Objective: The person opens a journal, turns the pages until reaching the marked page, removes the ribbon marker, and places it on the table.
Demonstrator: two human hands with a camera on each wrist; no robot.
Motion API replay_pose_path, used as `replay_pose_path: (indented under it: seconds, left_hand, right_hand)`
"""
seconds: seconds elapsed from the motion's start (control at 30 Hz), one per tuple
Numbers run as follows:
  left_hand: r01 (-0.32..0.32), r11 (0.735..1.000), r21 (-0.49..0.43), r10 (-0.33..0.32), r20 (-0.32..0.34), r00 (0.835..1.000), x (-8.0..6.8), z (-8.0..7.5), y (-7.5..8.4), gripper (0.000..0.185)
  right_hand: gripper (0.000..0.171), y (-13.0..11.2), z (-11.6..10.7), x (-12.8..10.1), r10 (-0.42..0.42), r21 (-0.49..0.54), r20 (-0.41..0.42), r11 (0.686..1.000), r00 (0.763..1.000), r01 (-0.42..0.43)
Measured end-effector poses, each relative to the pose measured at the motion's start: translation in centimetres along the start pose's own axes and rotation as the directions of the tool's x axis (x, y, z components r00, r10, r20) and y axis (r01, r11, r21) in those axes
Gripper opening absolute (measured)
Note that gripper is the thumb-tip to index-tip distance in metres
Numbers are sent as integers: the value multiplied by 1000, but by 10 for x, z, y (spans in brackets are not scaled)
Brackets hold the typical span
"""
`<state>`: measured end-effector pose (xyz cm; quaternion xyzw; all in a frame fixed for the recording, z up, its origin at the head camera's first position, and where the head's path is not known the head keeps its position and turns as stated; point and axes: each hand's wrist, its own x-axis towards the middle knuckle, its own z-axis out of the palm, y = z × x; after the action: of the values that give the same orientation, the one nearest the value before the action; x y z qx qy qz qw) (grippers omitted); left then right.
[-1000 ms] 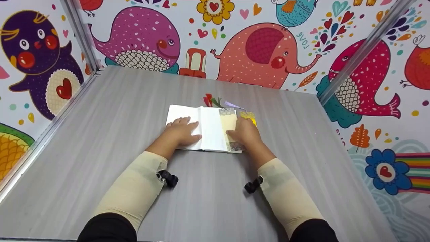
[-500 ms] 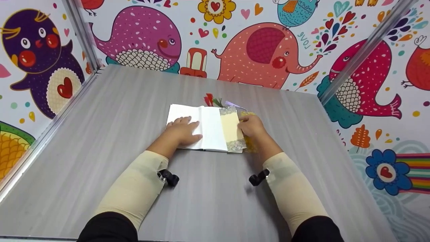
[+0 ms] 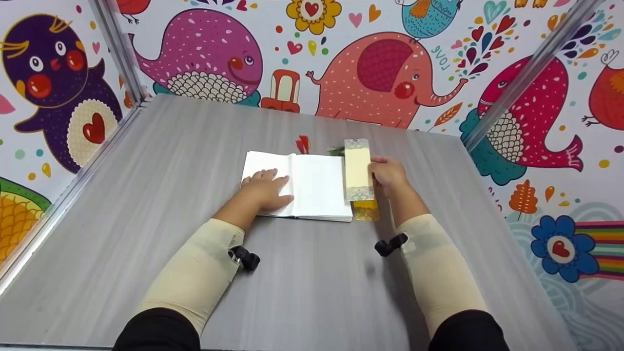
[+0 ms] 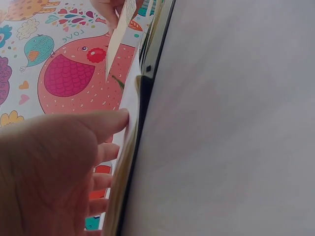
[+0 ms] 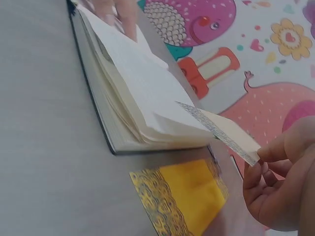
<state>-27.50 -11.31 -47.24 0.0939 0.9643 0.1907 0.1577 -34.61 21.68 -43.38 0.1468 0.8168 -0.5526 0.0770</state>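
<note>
Lifted off the page since before, cream bookmark (image 3: 358, 169) now hangs beside open book (image 3: 297, 184) | left hand (image 3: 263, 190) flat on left page, fingers straight | right hand (image 3: 388, 174) pinches bookmark's right edge above yellow bookmark (image 3: 365, 210)

You're at a small enclosed booth, a children's play or craft corner by its look. Cartoon wallpaper (image 3: 380, 73) of whales, an elephant and birds rises from the far edge and both side edges of the grey table (image 3: 195, 146); metal posts (image 3: 117, 53) stand at its far corners.
</note>
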Motion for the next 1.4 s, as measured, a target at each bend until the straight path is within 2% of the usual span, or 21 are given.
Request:
replay_pose_path:
  seconds: [0.27, 0.5, 0.77, 1.07, 1.4]
  left_hand:
    - [-7, 1000, 2, 7, 0, 1000, -1, 0, 0, 76]
    - [-9, 1000, -1, 9, 4, 1000, 0, 0, -1, 75]
    - [-10, 1000, 1, 10, 8, 1000, 0, 0, -1, 75]
    - [-8, 1000, 16, 8, 14, 1000, 0, 0, -2, 76]
    - [-17, 1000, 4, 17, 3, 1000, -1, 0, -1, 76]
  right_hand:
    - [44, 12, -29, 11, 28, 23, -45, 999, 999, -27]
    - [49, 25, -52, 20, 46, 11, -65, 999, 997, -45]
    - [53, 37, -73, 23, 56, -120, -14, 991, 998, -57]
    - [52, 52, -77, 22, 72, -171, 10, 983, 997, -69]
    - [49, 56, -75, 19, 61, -240, -18, 969, 998, -64]
